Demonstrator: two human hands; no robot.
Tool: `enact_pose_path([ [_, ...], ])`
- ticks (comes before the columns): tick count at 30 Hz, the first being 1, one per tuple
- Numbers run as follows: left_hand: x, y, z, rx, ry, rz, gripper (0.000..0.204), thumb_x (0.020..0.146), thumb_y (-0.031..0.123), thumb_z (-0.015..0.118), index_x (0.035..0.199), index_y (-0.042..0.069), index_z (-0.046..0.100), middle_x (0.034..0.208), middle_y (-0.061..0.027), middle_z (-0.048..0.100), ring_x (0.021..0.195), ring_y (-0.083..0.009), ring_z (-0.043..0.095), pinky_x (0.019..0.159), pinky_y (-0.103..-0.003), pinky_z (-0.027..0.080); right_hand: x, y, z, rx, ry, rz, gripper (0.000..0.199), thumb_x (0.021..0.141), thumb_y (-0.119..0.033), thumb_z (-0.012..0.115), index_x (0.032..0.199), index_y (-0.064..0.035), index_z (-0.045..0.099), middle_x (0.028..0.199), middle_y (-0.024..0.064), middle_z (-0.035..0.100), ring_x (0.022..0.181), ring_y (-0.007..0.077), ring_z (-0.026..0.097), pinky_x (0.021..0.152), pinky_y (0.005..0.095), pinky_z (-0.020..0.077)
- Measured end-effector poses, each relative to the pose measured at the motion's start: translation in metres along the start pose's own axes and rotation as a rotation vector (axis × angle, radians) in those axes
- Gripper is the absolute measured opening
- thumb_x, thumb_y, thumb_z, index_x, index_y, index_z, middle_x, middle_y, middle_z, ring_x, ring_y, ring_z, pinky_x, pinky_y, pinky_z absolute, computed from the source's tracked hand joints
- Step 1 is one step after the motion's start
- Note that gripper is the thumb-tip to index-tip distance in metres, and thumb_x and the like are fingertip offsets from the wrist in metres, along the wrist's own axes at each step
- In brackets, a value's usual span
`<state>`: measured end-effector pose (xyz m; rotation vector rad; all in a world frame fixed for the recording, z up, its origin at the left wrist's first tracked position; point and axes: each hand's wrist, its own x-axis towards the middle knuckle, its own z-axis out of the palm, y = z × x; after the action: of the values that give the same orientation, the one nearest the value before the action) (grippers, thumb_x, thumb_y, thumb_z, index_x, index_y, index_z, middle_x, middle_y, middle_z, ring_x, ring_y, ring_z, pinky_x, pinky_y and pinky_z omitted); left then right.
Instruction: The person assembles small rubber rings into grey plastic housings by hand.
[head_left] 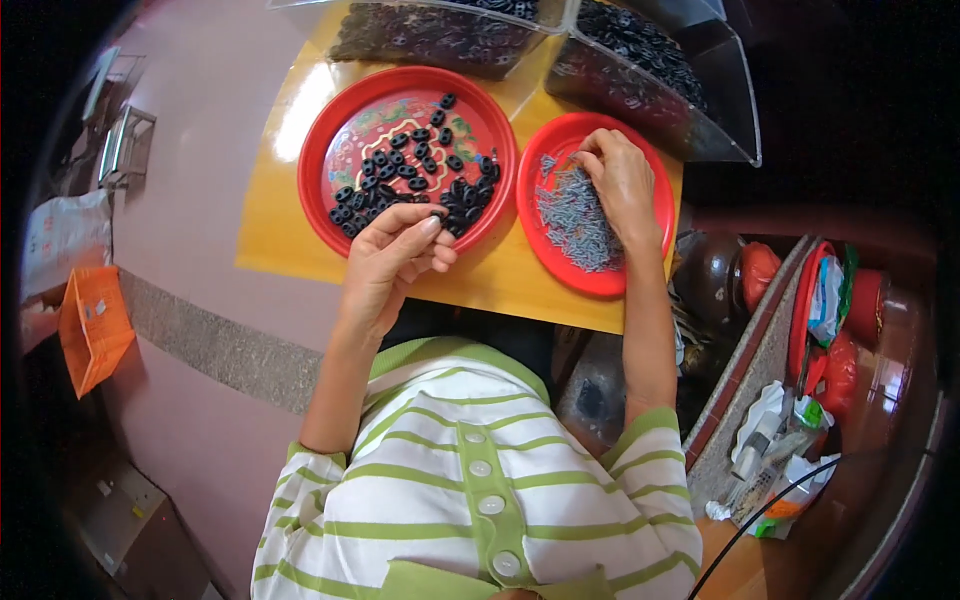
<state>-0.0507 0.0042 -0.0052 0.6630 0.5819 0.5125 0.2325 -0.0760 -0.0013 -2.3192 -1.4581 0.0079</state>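
We are pinching a small black piece (437, 214) between the thumb and forefinger of our left hand (395, 250); that grip is closing fully on it, while the other fingers are curling loosely below. We are keeping this hand over the near rim of a large round red tray (309, 165), which is sitting on the left part of the yellow surface (270, 225). Inside it, many black oblong pieces (388, 170) with paired holes are lying scattered across the middle and bunching more thickly toward the near right.

We are reaching with our right hand (618, 180) into a smaller red plate (600, 287), which is standing just to the right of the tray. Its fingers are bending down onto a heap of thin grey pins (580, 228), thumb and fingertips coming close together; we are not managing to tell whether this grip is having hold of a pin.

Beyond the tray and plate, two clear bins are standing along the far side, the left bin (430, 45) and the right bin (645, 105) both holding masses of dark pieces. Off to the left, an orange bag (95, 325) is standing well apart from the surface.
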Motion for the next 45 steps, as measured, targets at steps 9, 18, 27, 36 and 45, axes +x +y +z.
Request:
enact_pose_path([
  [9, -0.001, -0.001, 0.008, 0.036, 0.014, 0.015, 0.022, 0.090, 0.008, 0.057, 0.108, -0.004, 0.057, 0.093, -0.0153, 0.065, 0.082, -0.0183, 0.066, 0.075, -0.028, 0.054, 0.009, -0.002, 0.005, 0.108, -0.116, -0.067, 0.010, 0.078, -0.011, 0.064, 0.085, -0.0046, 0.062, 0.087, 0.0141, 0.060, 0.085, 0.0356, 0.059, 0.070, 0.0448, 0.0469],
  [18, 0.002, -0.003, 0.012, 0.055, -0.001, 0.052, 0.023, 0.087, 0.002, 0.059, 0.109, -0.005, 0.057, 0.097, -0.0146, 0.065, 0.086, -0.0171, 0.065, 0.078, -0.027, 0.053, 0.023, 0.005, 0.017, -0.169, -0.159, -0.342, 0.010, 0.077, -0.009, 0.061, 0.083, -0.0032, 0.056, 0.082, 0.0151, 0.057, 0.083, 0.0341, 0.057, 0.067, 0.0443, 0.0446],
  [27, -0.003, -0.006, 0.008, -0.002, 0.043, -0.003, 0.020, 0.087, 0.003, 0.059, 0.106, -0.002, 0.059, 0.097, -0.0134, 0.065, 0.085, -0.0172, 0.066, 0.077, -0.026, 0.055, -0.010, -0.021, -0.013, 0.227, -0.110, 0.005, 0.010, 0.078, -0.007, 0.060, 0.079, 0.0014, 0.054, 0.076, 0.0172, 0.059, 0.069, 0.0294, 0.060, 0.063, 0.0389, 0.0468],
  [36, -0.003, -0.007, 0.011, 0.009, 0.001, -0.042, 0.024, 0.088, 0.006, 0.059, 0.110, -0.003, 0.058, 0.096, -0.0127, 0.066, 0.084, -0.0161, 0.066, 0.076, -0.024, 0.055, -0.062, -0.069, -0.012, 0.827, -0.053, 0.165, 0.012, 0.086, -0.003, 0.059, 0.097, -0.0003, 0.062, 0.082, 0.0051, 0.063, 0.069, 0.0084, 0.059, 0.060, 0.0217, 0.0477],
  [45, -0.011, -0.005, 0.014, -0.016, -0.020, -0.056, 0.022, 0.089, 0.008, 0.058, 0.108, -0.003, 0.059, 0.097, -0.0128, 0.066, 0.084, -0.0159, 0.066, 0.077, -0.025, 0.054, -0.078, -0.112, 0.008, 1.427, -0.099, 0.175, 0.011, 0.087, -0.006, 0.062, 0.097, -0.0022, 0.064, 0.089, 0.0011, 0.063, 0.074, 0.0048, 0.058, 0.061, 0.0182, 0.0473],
])
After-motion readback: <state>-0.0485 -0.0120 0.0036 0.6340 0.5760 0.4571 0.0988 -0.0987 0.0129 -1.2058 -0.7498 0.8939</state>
